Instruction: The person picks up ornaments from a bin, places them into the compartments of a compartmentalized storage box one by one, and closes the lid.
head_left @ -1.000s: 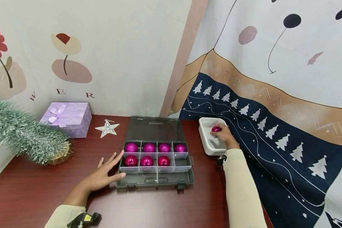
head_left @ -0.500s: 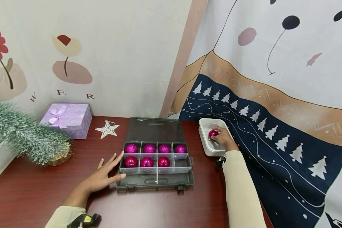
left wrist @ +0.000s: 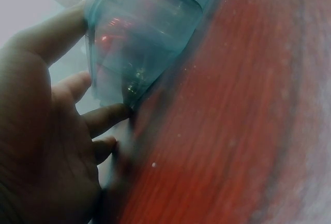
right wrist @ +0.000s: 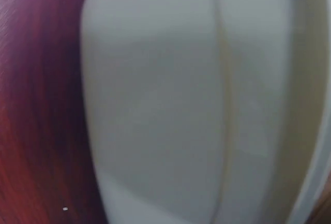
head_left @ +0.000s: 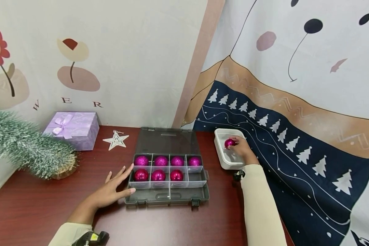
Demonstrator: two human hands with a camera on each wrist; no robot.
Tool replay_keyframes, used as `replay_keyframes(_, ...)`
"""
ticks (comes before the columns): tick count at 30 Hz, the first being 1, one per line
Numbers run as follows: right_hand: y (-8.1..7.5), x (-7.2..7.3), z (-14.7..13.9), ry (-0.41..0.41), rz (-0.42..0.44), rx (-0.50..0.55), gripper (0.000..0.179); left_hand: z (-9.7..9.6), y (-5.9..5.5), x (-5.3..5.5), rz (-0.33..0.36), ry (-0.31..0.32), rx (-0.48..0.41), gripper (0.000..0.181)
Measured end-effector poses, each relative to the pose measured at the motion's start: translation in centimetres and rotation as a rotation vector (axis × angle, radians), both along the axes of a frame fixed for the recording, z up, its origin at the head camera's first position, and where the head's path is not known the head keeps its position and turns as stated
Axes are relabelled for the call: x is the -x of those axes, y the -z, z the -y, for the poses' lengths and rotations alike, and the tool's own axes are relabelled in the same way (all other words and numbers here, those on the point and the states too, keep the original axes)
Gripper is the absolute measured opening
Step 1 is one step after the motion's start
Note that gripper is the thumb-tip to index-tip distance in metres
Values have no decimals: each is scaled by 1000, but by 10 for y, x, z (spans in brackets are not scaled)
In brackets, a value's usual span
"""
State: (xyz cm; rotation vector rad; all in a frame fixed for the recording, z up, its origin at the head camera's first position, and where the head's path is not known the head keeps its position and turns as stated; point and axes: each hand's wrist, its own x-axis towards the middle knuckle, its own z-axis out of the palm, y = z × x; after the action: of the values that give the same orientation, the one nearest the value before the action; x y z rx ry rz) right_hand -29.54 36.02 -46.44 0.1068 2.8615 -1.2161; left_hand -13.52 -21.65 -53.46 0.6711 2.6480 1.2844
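A shiny magenta Christmas ball point(head_left: 229, 143) is pinched between the fingers of my right hand point(head_left: 242, 149), inside the mouth of a white plastic bin point(head_left: 232, 166). My left hand point(head_left: 109, 191) has its fingers spread, with fingertips against the left side of a dark clear divided case point(head_left: 184, 194) whose lid point(head_left: 169, 141) lies back. Several glittery magenta balls point(head_left: 161, 161) fill the case's back row. Three shiny ones point(head_left: 158, 175) occupy the row before it; that row's right compartment is bare. In the right wrist view the bin's wall point(right wrist: 155, 94) hides the hand.
Left of the case's lid lies a white star ornament point(head_left: 116, 140). Further left are a lilac gift box point(head_left: 77, 128) and a small frosted tree point(head_left: 33, 147) tipped over the table. A patterned cloth point(head_left: 295, 164) hangs close by the bin on the right.
My right hand has turned slightly and shifted the shiny ball a little left and nearer within the bin. The left hand stays at the case.
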Motion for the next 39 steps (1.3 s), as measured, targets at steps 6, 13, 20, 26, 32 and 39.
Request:
replay_keyframes(6,-12,-8,4,9,-84,68,51,1,-1,-1,-2,-2,1,93)
replay_keyframes(13,-15,-21,6,61,-132,257,55,1,-2,-1,11,-3,2,93)
replay_keyframes(20,-6,-36,15,112,-234,442,55,1,-1,-2,-1,-2,6,93)
replay_keyframes(26,-6,-48,25,111,-302,532,53,0,-1,-2,6,-1,1,93)
replay_keyframes(32,-6,-60,33,47,-313,529,52,0,-2,-2,4,-4,3,93)
replay_keyframes(39,-8,-77,44,-55,-347,558,49,0,-1,-1,14,0,8,93)
